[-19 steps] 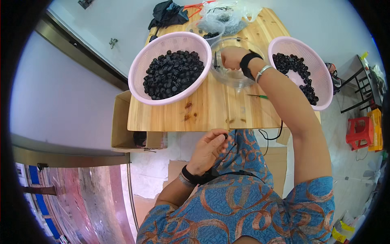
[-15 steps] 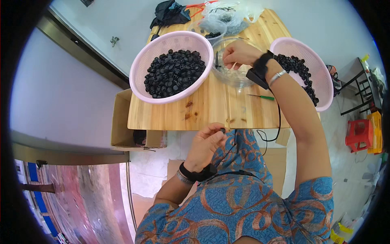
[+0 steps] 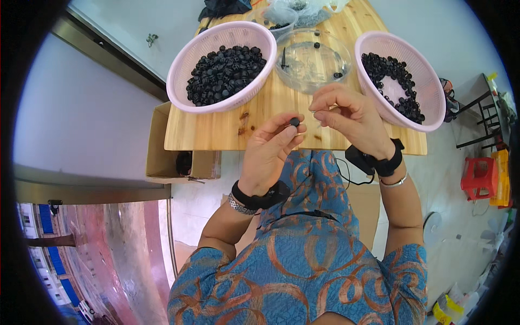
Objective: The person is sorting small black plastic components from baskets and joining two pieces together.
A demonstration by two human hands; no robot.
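- I see my left hand [image 3: 269,154] pinching a small black cap [image 3: 294,122] at its fingertips, above the worktop [image 3: 216,132] edge.
- My right hand [image 3: 349,119] is just beside it, fingers curled; whether it holds anything, I cannot tell.
- Pink baskets [image 3: 179,70] of black caps either side, clear bowl [image 3: 314,73] between.

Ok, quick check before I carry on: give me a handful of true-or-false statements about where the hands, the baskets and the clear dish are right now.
1. The left hand pinches a small black round part at its fingertips. True.
2. The right hand is down inside the clear dish. False: it is raised near the left hand, in front of the dish.
3. The left pink basket holds more black parts than the right pink basket. True.
4. The clear dish is heaped full of black parts. False: only a few pieces lie in it.
5. The clear dish sits between the two baskets on the wooden table. True.
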